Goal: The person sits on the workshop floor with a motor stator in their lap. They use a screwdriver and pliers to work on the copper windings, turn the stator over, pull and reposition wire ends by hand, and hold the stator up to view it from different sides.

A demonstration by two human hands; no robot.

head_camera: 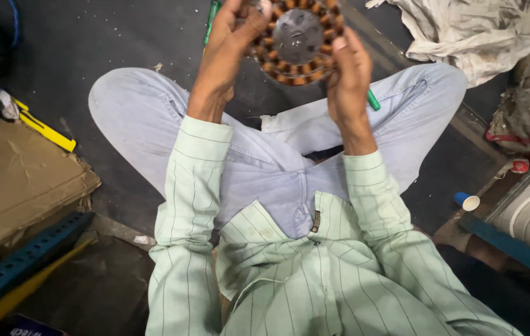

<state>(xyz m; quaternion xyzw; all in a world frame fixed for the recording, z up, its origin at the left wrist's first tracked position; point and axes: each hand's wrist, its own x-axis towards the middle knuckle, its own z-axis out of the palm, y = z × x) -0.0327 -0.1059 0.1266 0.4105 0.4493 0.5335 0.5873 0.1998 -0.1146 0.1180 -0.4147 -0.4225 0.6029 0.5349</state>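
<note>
While left hand [231, 46] and right hand [347, 68] clasp wound stator [298, 40], cardboard [16, 174], rag [470, 34] flank legs.

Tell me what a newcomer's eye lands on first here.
At top centre, a round motor stator ringed with copper-coloured windings, held up between the left hand and the right hand. Next, the crossed legs in pale jeans on the dark floor. Then the crumpled grey cloth at top right.
</note>
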